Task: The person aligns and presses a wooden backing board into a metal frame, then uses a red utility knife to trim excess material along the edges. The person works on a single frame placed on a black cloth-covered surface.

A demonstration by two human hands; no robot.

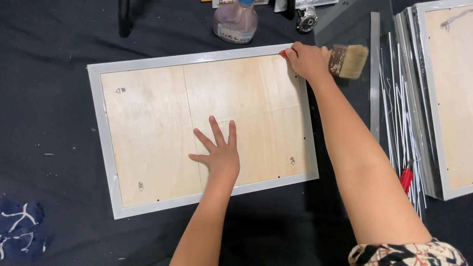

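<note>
A spray bottle (pixel 237 16) is set at twelve o'clock of the frame (pixel 202 129); stacked frames (pixel 461 95) at three o'clock.

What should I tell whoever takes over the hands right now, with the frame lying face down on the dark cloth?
Left hand: flat, fingers spread, pressing the wooden backing board of the grey frame.
Right hand: at the frame's top right corner, with a paintbrush in its grip.
Nearby: spray bottle above the frame, glass sheet and a stack of other frames to the right.
Done: backing board sits inside the frame.
Left: cannot tell whether the board is fastened.
</note>
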